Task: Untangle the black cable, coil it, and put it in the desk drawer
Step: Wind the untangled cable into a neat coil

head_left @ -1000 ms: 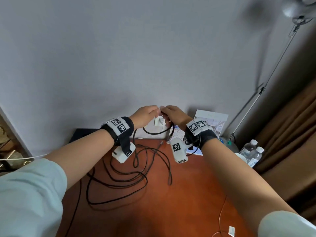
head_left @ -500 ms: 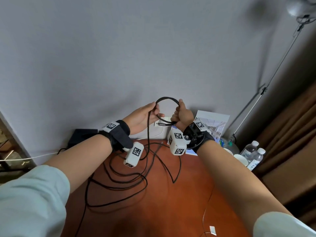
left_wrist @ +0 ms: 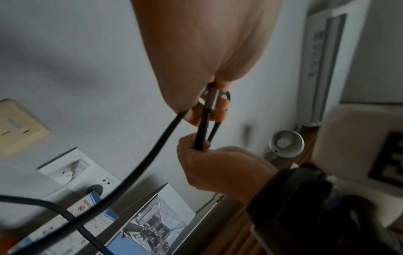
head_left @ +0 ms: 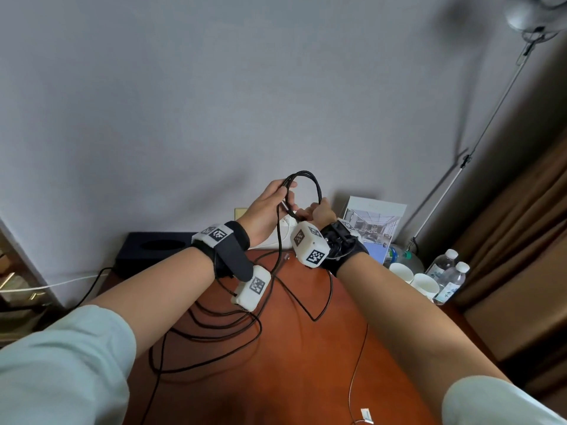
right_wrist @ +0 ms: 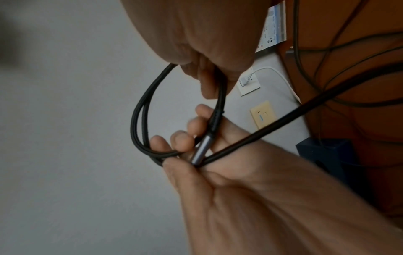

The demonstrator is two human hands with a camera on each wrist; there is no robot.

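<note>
The black cable (head_left: 214, 317) lies in tangled loops on the red-brown desk (head_left: 291, 363), and one strand rises to my hands. Above the desk's far edge my left hand (head_left: 283, 197) pinches a small double loop (head_left: 303, 176) together with the cable's silver plug (right_wrist: 200, 148). My right hand (head_left: 313, 210) grips the loop's other side from below, fingers curled round two strands (left_wrist: 202, 138). In the right wrist view the loop (right_wrist: 139, 112) hangs between both hands. No drawer is in view.
A dark box (head_left: 153, 250) and a white power strip (head_left: 280, 233) stand against the wall. A brochure (head_left: 374, 222), paper cups (head_left: 402, 269), water bottles (head_left: 448, 277) and a lamp stand (head_left: 478, 142) fill the right corner. A thin light wire (head_left: 356, 378) crosses the near desk.
Both hands have lifted from near the wall socket. A loop of cable now stands between them, and it has gained a second turn.
</note>
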